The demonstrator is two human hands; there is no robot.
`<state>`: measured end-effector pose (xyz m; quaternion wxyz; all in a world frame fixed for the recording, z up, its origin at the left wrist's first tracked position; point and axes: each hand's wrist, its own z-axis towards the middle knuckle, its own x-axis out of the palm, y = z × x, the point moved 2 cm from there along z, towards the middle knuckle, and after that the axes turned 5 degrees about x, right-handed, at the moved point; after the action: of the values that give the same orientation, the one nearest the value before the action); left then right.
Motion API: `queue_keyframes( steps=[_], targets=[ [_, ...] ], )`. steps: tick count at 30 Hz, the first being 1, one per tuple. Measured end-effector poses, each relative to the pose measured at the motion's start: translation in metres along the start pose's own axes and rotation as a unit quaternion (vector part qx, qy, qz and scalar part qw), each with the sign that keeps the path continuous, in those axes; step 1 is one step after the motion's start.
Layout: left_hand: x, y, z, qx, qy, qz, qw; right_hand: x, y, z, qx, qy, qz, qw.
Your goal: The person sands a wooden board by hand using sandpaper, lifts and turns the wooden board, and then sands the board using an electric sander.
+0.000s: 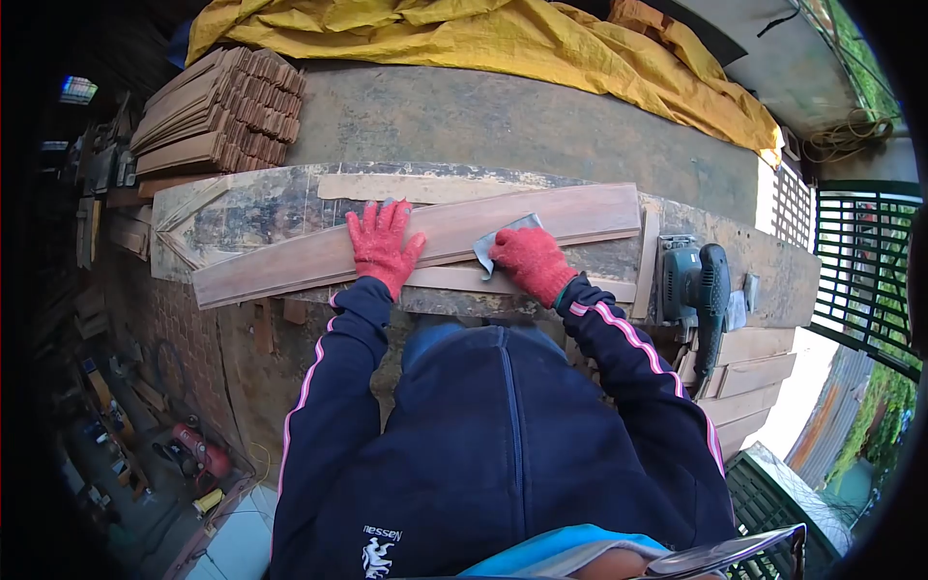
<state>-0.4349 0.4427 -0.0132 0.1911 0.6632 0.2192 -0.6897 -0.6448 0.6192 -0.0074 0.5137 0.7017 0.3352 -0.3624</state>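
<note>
A long reddish-brown wooden board (464,224) lies at a slant across the workbench (242,227). My left hand (383,246), in a red glove, rests flat on the board left of its middle, fingers spread. Gloved in red too, my right hand (532,261) is closed on a grey sheet of sandpaper (489,249) at the board's near edge. Part of the sheet sticks out to the left of the fingers and curls up; the rest is hidden under the hand. Thin wooden strips (454,280) lie beneath and beside the board.
A green power sander (698,290) stands on the bench at the right, near small grey sheets (738,307). Stacked wooden slats (220,116) are at the back left, more boards (749,372) at the right. Yellow tarpaulin (483,43) drapes along the back.
</note>
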Motion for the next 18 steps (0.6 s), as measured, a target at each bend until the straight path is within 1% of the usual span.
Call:
queue_keyframes(
  steps=[1, 2, 4, 5, 6, 7, 8, 9, 10, 11, 12, 14, 15, 16, 17, 18],
  targets=[
    [-0.001, 0.000, 0.002, -0.002, -0.002, -0.004, 1.000, -0.028, -0.013, -0.015, -0.037, 0.015, -0.068, 0.997],
    [-0.003, 0.000, 0.002, 0.002, -0.007, -0.007, 1.000, -0.041, -0.034, -0.028, -0.001, 0.026, -0.079, 0.996],
    [-0.002, 0.000, -0.003, -0.004, -0.011, -0.015, 1.000, -0.063, -0.069, -0.053, 0.036, -0.007, -0.139, 0.990],
    [-0.001, -0.001, -0.002, 0.000, -0.011, -0.019, 1.000, -0.068, -0.087, -0.064, 0.070, -0.031, -0.154, 0.985],
    [-0.002, 0.001, -0.001, 0.000, -0.011, -0.019, 1.000, -0.071, -0.105, -0.078, 0.102, -0.085, -0.131, 0.982],
    [-0.004, 0.000, -0.001, -0.001, -0.016, -0.026, 1.000, -0.075, -0.115, -0.083, 0.189, -0.046, -0.208, 0.959],
    [-0.001, 0.000, -0.002, -0.005, -0.019, -0.027, 0.999, -0.069, -0.131, -0.091, 0.209, -0.084, -0.214, 0.951],
    [-0.001, 0.001, -0.002, -0.007, -0.027, -0.038, 0.999, -0.076, -0.120, -0.094, 0.238, -0.104, -0.176, 0.950],
    [-0.004, 0.002, -0.003, -0.014, -0.018, -0.057, 0.998, -0.073, -0.118, -0.091, 0.231, -0.138, -0.141, 0.953],
    [-0.001, 0.005, -0.005, -0.016, -0.026, -0.084, 0.996, -0.071, -0.101, -0.084, 0.211, -0.179, -0.083, 0.957],
    [-0.002, 0.009, -0.006, -0.020, -0.009, -0.091, 0.996, -0.066, -0.083, -0.071, 0.177, -0.199, -0.033, 0.963],
    [-0.004, 0.029, -0.018, -0.067, -0.097, -0.123, 0.985, -0.057, -0.026, -0.038, 0.100, -0.184, 0.034, 0.977],
    [-0.009, 0.050, -0.028, -0.085, -0.096, -0.116, 0.985, -0.047, -0.001, -0.021, 0.030, -0.177, 0.044, 0.983],
    [-0.018, 0.079, -0.040, -0.205, -0.140, -0.086, 0.965, -0.039, 0.026, -0.007, -0.041, -0.168, 0.040, 0.984],
    [-0.025, 0.110, -0.055, -0.317, -0.182, -0.056, 0.929, -0.031, 0.049, 0.008, -0.087, -0.134, 0.031, 0.987],
    [-0.026, 0.148, -0.077, -0.389, -0.212, -0.023, 0.896, -0.024, 0.069, 0.020, -0.131, -0.101, 0.020, 0.986]
  ],
)
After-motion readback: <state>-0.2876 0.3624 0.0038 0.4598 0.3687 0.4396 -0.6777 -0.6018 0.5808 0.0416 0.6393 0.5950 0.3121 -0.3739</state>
